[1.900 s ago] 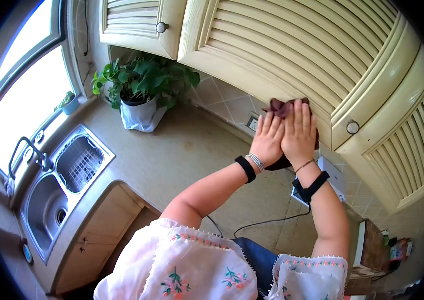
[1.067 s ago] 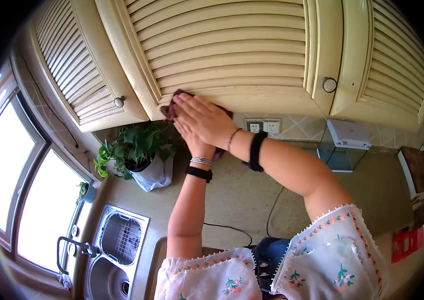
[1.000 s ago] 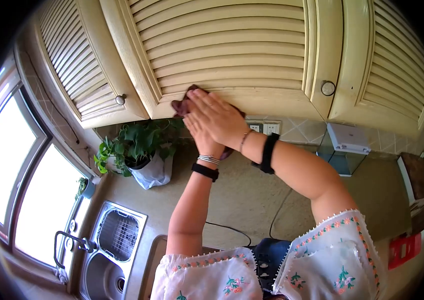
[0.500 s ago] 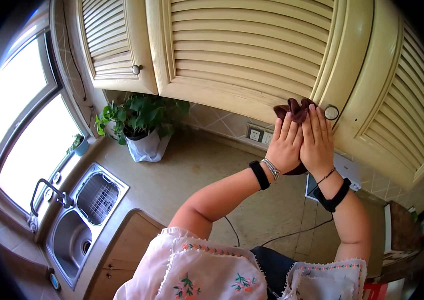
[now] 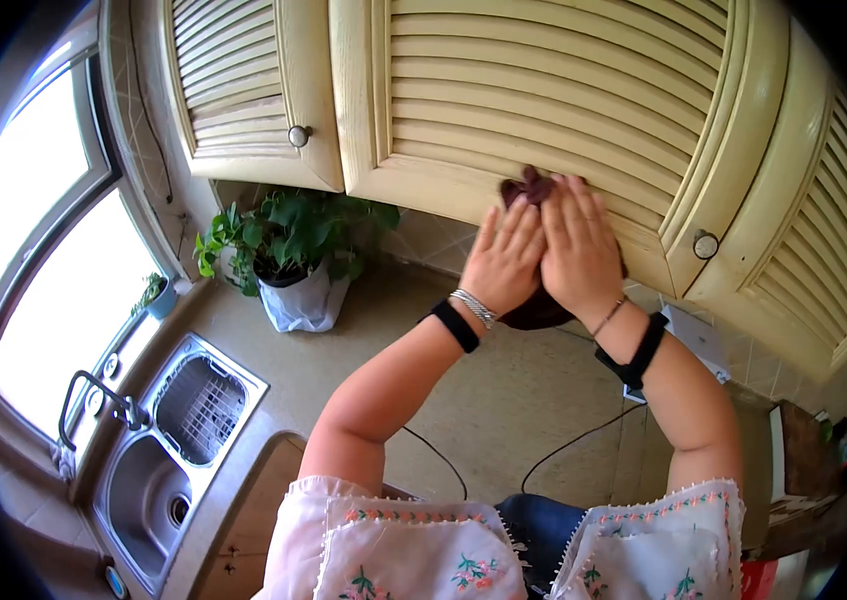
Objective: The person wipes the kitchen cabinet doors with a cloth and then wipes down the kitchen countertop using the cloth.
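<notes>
A dark maroon cloth is bunched under both of my hands against the lower rail of the middle cabinet door. My left hand holds it pressed to the door with long, nearly straight fingers. Beside it, touching at the thumb side, my right hand presses the same cloth, fingers pointing up. A folded bit of cloth sticks out above the fingertips, and more hangs below the palms. The palms and the cloth's middle are hidden. The round door knob lies right of my right hand.
Beneath the cabinets runs a countertop with a potted plant at the left. A double sink with a faucet sits by the window. A black cable crosses the counter, near a white box.
Both hands have slid left along the door's lower rail with the cloth, away from the knob. The view has shifted slightly, so the cabinets appear further right.
</notes>
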### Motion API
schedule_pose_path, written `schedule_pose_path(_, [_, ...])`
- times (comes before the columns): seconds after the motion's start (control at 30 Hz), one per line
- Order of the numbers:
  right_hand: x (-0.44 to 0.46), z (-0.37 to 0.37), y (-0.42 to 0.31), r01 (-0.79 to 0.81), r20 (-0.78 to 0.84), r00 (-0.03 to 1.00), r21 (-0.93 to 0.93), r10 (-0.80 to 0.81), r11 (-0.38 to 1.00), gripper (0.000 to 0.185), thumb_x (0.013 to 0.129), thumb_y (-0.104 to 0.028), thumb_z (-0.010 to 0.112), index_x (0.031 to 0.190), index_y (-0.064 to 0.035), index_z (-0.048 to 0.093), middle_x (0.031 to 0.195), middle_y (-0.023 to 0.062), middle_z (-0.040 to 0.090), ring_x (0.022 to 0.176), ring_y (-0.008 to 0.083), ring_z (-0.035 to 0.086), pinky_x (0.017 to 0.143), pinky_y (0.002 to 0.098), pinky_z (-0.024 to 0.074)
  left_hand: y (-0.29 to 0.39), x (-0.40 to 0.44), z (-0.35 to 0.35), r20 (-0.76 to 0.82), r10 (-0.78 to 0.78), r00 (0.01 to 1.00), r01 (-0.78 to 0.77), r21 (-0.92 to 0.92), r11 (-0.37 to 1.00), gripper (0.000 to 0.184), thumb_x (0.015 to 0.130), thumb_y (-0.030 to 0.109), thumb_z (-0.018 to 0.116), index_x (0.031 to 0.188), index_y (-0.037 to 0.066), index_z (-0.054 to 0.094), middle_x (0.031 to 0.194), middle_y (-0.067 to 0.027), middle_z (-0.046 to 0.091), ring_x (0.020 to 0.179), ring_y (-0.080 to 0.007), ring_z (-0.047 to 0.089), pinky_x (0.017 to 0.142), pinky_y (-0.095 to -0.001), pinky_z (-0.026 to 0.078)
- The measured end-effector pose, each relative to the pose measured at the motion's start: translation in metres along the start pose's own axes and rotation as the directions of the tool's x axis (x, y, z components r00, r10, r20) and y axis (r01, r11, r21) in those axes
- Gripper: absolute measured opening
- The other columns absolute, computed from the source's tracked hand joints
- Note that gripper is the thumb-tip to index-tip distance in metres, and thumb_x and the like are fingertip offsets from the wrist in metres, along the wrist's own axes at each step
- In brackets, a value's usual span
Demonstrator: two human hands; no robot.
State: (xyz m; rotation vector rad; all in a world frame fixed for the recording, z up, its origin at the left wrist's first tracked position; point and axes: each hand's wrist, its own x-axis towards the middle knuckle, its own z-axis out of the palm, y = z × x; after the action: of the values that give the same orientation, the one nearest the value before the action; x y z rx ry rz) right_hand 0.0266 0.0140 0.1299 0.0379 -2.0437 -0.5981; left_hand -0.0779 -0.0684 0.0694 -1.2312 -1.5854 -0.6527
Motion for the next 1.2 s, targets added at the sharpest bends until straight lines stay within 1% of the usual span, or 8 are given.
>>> schedule_pose_path(0.17, [0.053, 0.038, -0.053, 0.063, 0.058, 0.996, 0.125, -0.071, 0.99, 0.043, 0.088, -0.016, 0.041, 0.126, 0.0037, 0.047, 0.135, 0.0208, 0.043, 0.134, 0.0313, 0.031, 0.112, 0.0437, 0.022, -0.084, -0.023, -0.014, 0.062, -0.049, 0.997, 0.042, 0.112, 0.993, 0.059, 0.08, 0.024, 0.055, 0.128, -0.008, 0.043, 0.136, -0.0246, 0.041, 0.132, -0.035, 0.034, 0.111, -0.0529, 0.015])
schedule_pose_path(0.27, [0.09, 0.075, -0.092, 0.103, 0.0, 0.994, 0.217, -0.105, 0.971, 0.045, 0.088, -0.017, 0.039, 0.128, 0.0034, 0.045, 0.138, 0.0218, 0.04, 0.135, 0.032, 0.028, 0.113, 0.0427, 0.0192, -0.133, -0.035, -0.032, 0.107, -0.156, 0.982, 0.133, 0.197, 0.971, 0.061, 0.081, 0.024, 0.053, 0.133, -0.004, 0.039, 0.14, -0.0217, 0.038, 0.135, -0.0333, 0.027, 0.112, -0.0517, 0.014])
schedule_pose_path(0.4, [0.105, 0.089, -0.124, 0.026, -0.035, 0.999, 0.094, -0.023, 0.995, 0.049, 0.089, -0.021, 0.037, 0.132, 0.0013, 0.042, 0.141, 0.0202, 0.037, 0.137, 0.0287, 0.026, 0.113, 0.0406, 0.0172, -0.167, -0.041, -0.053, 0.189, -0.099, 0.977, 0.07, 0.158, 0.985, 0.067, 0.08, 0.026, 0.054, 0.138, -0.001, 0.034, 0.144, -0.0206, 0.031, 0.138, -0.0307, 0.023, 0.113, -0.0486, 0.011])
schedule_pose_path(0.5, [0.099, 0.087, -0.115, 0.061, -0.123, 0.991, 0.149, -0.043, 0.987, 0.048, 0.09, -0.024, 0.038, 0.132, -0.001, 0.043, 0.14, 0.0162, 0.039, 0.135, 0.0254, 0.03, 0.113, 0.0387, 0.018, -0.154, -0.038, -0.054, 0.175, -0.112, 0.978, 0.099, 0.081, 0.992, 0.069, 0.08, 0.024, 0.055, 0.138, -0.003, 0.031, 0.144, -0.023, 0.03, 0.138, -0.0349, 0.021, 0.113, -0.0486, 0.011])
schedule_pose_path(0.73, [0.064, 0.042, -0.065, -0.02, -0.091, 0.995, 0.164, 0.035, 0.986, 0.043, 0.091, -0.022, 0.039, 0.13, -0.0062, 0.048, 0.135, 0.0124, 0.047, 0.13, 0.0222, 0.038, 0.111, 0.0384, 0.0215, -0.086, -0.012, -0.038, 0.038, -0.078, 0.996, 0.081, -0.097, 0.992, 0.071, 0.076, 0.022, 0.06, 0.134, -0.009, 0.032, 0.141, -0.0285, 0.029, 0.133, -0.0435, 0.024, 0.111, -0.0493, 0.018])
schedule_pose_path(0.87, [0.024, 0.007, -0.027, -0.067, -0.033, 0.997, 0.029, 0.068, 0.997, 0.039, 0.091, -0.019, 0.039, 0.126, -0.0075, 0.05, 0.135, 0.0075, 0.048, 0.131, 0.0206, 0.035, 0.113, 0.0418, 0.0119, -0.029, 0.001, -0.028, 0.032, -0.038, 0.999, 0.042, -0.139, 0.989, 0.063, 0.073, 0.016, 0.059, 0.127, -0.01, 0.04, 0.135, -0.0307, 0.036, 0.129, -0.0461, 0.029, 0.109, -0.0513, 0.02])
schedule_pose_path(1.07, [-0.035, -0.045, 0.034, -0.109, -0.048, 0.993, -0.086, 0.105, 0.99, 0.042, 0.084, -0.015, 0.046, 0.125, -0.0053, 0.05, 0.133, 0.008, 0.049, 0.126, 0.0223, 0.037, 0.108, 0.0425, 0.0199, 0.055, 0.04, -0.025, -0.074, 0.058, 0.996, -0.079, -0.31, 0.947, 0.055, 0.074, 0.016, 0.054, 0.124, -0.007, 0.046, 0.129, -0.0249, 0.043, 0.126, -0.0412, 0.036, 0.106, -0.0508, 0.027])
schedule_pose_path(1.2, [-0.059, -0.065, 0.059, -0.121, -0.038, 0.992, 0.002, 0.121, 0.993, 0.045, 0.084, -0.012, 0.047, 0.127, -0.0016, 0.048, 0.132, 0.0132, 0.048, 0.119, 0.0282, 0.045, 0.102, 0.042, 0.0346, 0.086, 0.054, -0.017, -0.087, 0.083, 0.993, -0.109, -0.359, 0.927, 0.057, 0.071, 0.016, 0.058, 0.121, -0.008, 0.046, 0.127, -0.0264, 0.042, 0.122, -0.0438, 0.037, 0.105, -0.0508, 0.029])
